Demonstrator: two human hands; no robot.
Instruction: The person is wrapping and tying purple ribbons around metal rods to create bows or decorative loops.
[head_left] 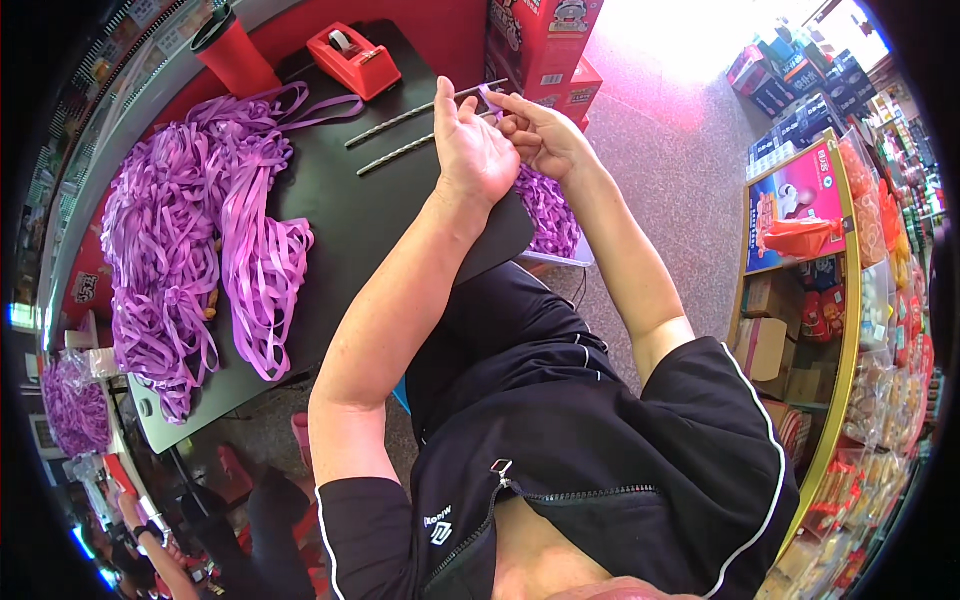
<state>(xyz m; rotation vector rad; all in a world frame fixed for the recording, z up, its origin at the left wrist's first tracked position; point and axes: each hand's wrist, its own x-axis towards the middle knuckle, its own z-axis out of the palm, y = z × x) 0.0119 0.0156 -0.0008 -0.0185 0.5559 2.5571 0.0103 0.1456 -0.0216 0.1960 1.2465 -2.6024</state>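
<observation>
My left hand (475, 150) is raised at the table's right end, palm turned up, with its fingers partly spread and some curled toward my right hand. My right hand (545, 135) meets it there, its finger and thumb closed by a short piece of purple ribbon (487, 97). Beside and partly behind my left hand, two spiral metal rods (400, 154) lie side by side, their right ends partly hidden. Below the hands, a pale plastic tub (570, 260) holds a heap of purple ribbon loops (550, 215).
A large pile of purple ribbons (165, 240) covers the left of the dark table (370, 225). A red tape dispenser (355, 62) and a red cup (235, 55) stand at its back. Red boxes (545, 40) rise behind the hands; shelves (835, 330) line the right. Another person's arm (165, 555) shows lower left.
</observation>
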